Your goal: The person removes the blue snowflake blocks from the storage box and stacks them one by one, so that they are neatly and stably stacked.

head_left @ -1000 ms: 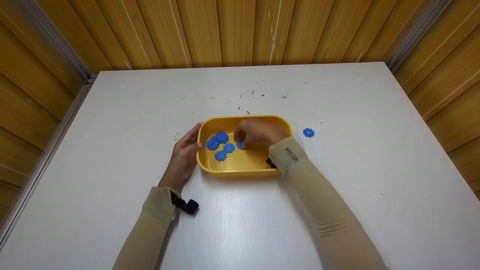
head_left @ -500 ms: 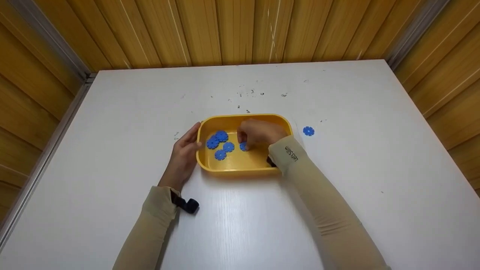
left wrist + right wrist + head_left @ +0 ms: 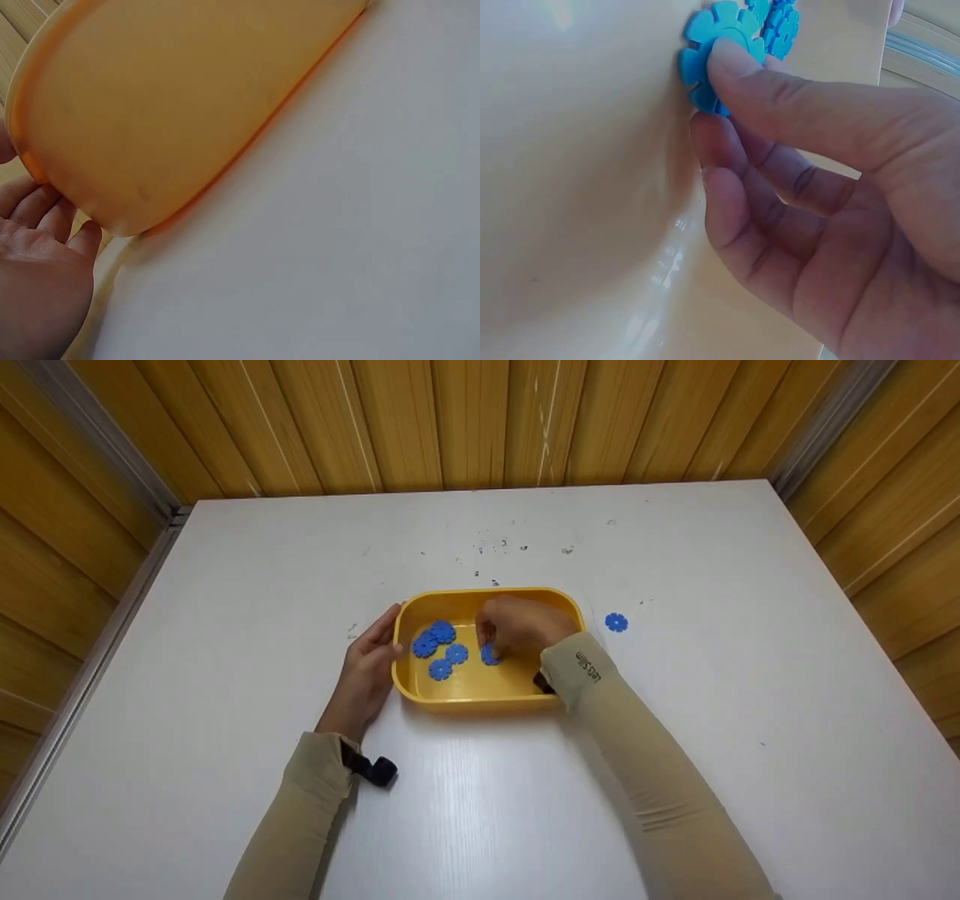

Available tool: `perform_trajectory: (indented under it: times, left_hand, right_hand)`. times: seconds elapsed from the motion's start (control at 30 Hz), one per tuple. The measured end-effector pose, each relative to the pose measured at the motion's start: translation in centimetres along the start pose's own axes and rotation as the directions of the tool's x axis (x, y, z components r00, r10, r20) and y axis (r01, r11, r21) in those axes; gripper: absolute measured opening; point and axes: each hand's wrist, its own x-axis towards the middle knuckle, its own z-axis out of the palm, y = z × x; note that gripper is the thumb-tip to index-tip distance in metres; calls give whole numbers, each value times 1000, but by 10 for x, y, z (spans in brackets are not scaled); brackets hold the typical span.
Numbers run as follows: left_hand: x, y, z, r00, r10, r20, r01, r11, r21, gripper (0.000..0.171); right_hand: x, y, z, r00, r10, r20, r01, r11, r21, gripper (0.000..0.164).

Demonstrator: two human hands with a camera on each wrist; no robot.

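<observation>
A yellow plastic bin (image 3: 480, 703) with rounded corners sits on the white table. My left hand (image 3: 365, 679) grips its left wall, thumb over the rim and fingers along the outside. In the left wrist view those fingers (image 3: 56, 217) lie against the bin's end. Inside the bin, my right hand (image 3: 525, 624) pinches a blue notched plastic disc (image 3: 489, 655). Close up, the thumb lies flat on the face of that disc (image 3: 699, 69); the fingertips behind it are partly hidden. Several matching discs (image 3: 440, 670) lie on the bin floor to the left, some overlapping.
One more blue disc (image 3: 616, 622) lies on the table (image 3: 712, 675) right of the bin. Dark scuff marks dot the surface behind the bin. Yellow panelled walls (image 3: 472, 427) stand at the back and both sides.
My right hand has shifted slightly right inside the bin, and the disc at its fingertips has moved right and a little nearer me. The left hand stays on the bin.
</observation>
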Motion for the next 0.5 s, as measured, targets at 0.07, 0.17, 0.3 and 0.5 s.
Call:
perform_trajectory:
  times: [0.07,0.17,0.3,0.5]
  left_hand:
    - [0,0,0,1000,2,0,-2,1000,-5,67]
    - [0,-1,-1,1000,4,3,-4,1000,-12,66]
    - [1,-1,-1,1000,7,5,-7,1000,-20,66]
    - [1,-1,-1,1000,6,13,-6,1000,-30,67]
  right_hand:
    - [2,1,-1,1000,-18,9,18,1000,-13,8]
    - [3,4,-2,998,-59,14,60,996,-61,8]
    - [3,5,-6,995,-95,16,96,990,-105,9]
    - [-1,6,-11,995,-94,19,95,990,-107,8]
